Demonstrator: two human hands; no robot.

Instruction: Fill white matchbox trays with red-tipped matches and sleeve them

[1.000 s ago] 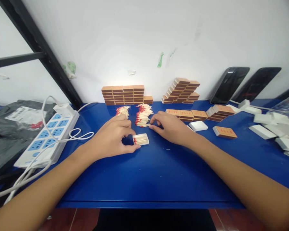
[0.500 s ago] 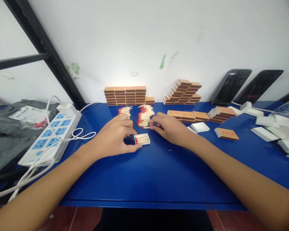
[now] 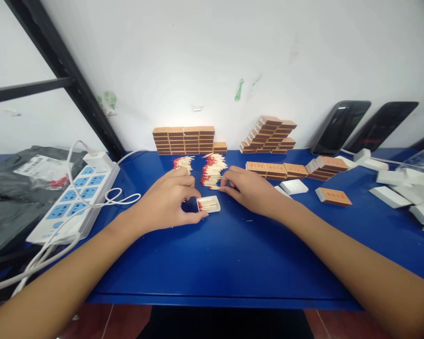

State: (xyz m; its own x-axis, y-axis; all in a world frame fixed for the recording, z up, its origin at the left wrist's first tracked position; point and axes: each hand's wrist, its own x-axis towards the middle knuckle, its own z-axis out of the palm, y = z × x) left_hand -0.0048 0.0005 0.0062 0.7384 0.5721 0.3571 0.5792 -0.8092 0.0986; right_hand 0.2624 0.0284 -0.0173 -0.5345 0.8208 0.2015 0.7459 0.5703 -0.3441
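A small white matchbox tray (image 3: pixel 215 208) lies on the blue table, with several red-headed matches (image 3: pixel 207 205) in its left part. Thumb and fingers of my left hand (image 3: pixel 173 197) are closed on the tray's left end. Just beyond it, a heap of red-tipped matches (image 3: pixel 215 170) spreads over the table. My right hand (image 3: pixel 245 188) is at the heap's near right edge, its thumb and forefinger pinched at the end of a match (image 3: pixel 215 188). A second match pile (image 3: pixel 183 163) shows behind my left hand, which partly hides it.
Stacked matchboxes (image 3: pixel 183 141) stand against the wall, with another stepped stack (image 3: pixel 268 136) to their right. A row of matchboxes (image 3: pixel 275 170) and white trays (image 3: pixel 294 187) lie right. Two phones (image 3: pixel 341 127) lean behind. A power strip (image 3: pixel 74 202) with cables is left.
Both hands stay almost in place. The view has shifted very slightly; the tray and the match heap look the same.
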